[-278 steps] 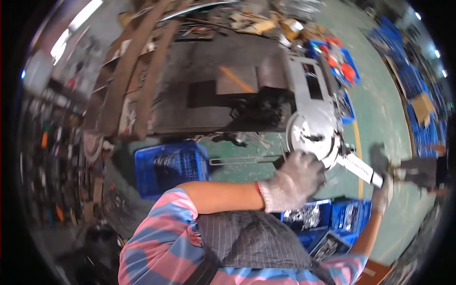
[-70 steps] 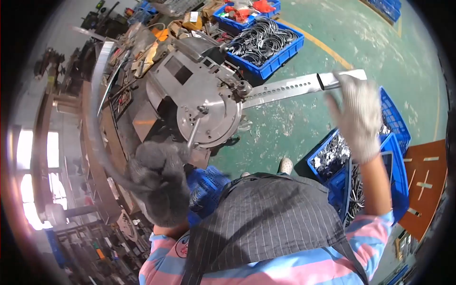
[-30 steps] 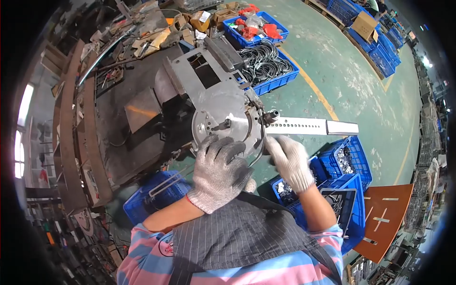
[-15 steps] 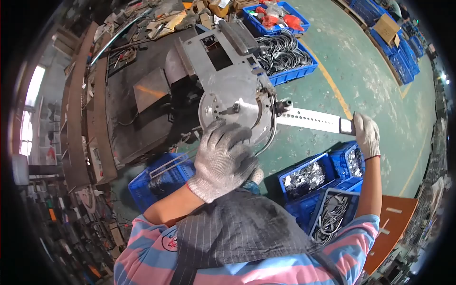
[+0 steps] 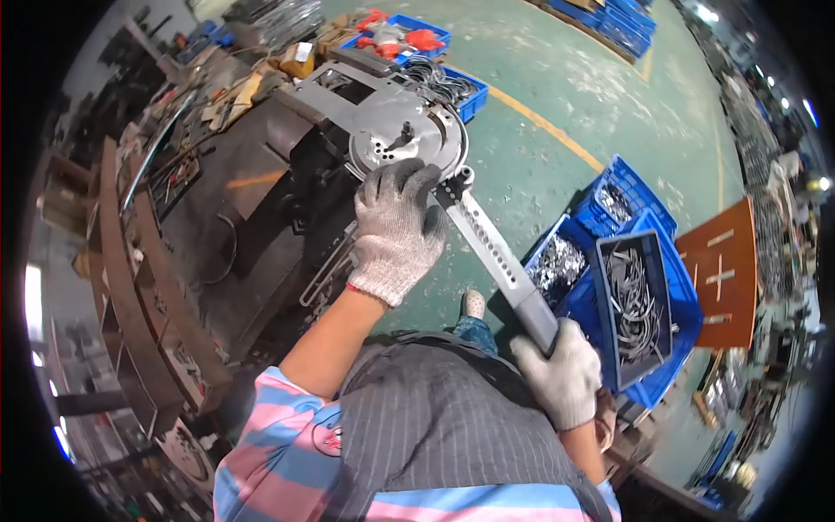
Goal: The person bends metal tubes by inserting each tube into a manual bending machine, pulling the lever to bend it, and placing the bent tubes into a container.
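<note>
A steel bending machine with a round metal plate (image 5: 422, 122) stands in front of me. A short post (image 5: 404, 136) rises from the plate. My left hand (image 5: 396, 228), in a whitish knit glove with darkened fingers, lies at the plate's near edge; its fingers are stretched out and its thumb is apart. Whether a workpiece lies beneath it is hidden. My right hand (image 5: 561, 374), also gloved, is wrapped round the grey grip of a long perforated lever (image 5: 485, 242). That lever slants from a pivot beside the plate down toward my body.
Blue crates with small metal pieces (image 5: 561, 261) and a grey bin of curved rods (image 5: 633, 304) stand at right. Another blue crate of bent rods (image 5: 474, 100) is beyond the machine. A dark steel bench (image 5: 235, 217) lies left. An orange board (image 5: 726, 270) is far right.
My right hand has pulled the lever round from the right toward my body. My left hand stays by the plate. A curved rod beside it is out of sight; my view has turned.
</note>
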{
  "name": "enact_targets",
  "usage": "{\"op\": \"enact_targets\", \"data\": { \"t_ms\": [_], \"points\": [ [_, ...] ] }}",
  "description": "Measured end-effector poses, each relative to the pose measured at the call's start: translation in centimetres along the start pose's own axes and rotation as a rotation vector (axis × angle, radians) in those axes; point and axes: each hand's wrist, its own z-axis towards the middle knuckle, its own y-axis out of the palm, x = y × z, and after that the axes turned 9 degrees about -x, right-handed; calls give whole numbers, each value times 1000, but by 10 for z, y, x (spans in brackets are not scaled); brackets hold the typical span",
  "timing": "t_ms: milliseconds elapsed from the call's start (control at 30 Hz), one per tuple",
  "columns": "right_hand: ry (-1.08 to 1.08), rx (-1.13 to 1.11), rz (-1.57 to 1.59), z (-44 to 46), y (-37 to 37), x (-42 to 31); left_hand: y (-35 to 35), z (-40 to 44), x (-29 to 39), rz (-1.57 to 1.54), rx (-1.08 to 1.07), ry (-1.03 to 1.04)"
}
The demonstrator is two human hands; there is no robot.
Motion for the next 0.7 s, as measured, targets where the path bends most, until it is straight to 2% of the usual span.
{"op": "enact_targets", "data": {
  "t_ms": [67,200,267,400,467,533,600,633,667,700],
  "points": [
    [3,104,-13,-2,17,10,2,4,1,48,43,-10],
    [61,-1,-9,8,1,15,-4,24,4,110,-86,-135],
    [45,143,-62,37,3,40,-9,23,3,159,-142,-125],
    [-92,378,-402,155,-21,100,-3,25,6,289,-155,-109],
    [-70,415,-524,250,-46,112,1,25,8,200,-181,-152],
    [-145,414,-613,341,-68,95,8,27,10,177,-164,-183],
    [-332,502,-534,400,-83,61,12,31,13,217,-149,-267],
    [-443,482,-541,422,-85,55,10,33,15,159,-155,-227],
    [-380,245,-596,414,-96,35,5,32,19,98,-170,-183],
    [-633,317,-264,446,-83,74,-9,31,26,84,-202,-176]
  ]
}}
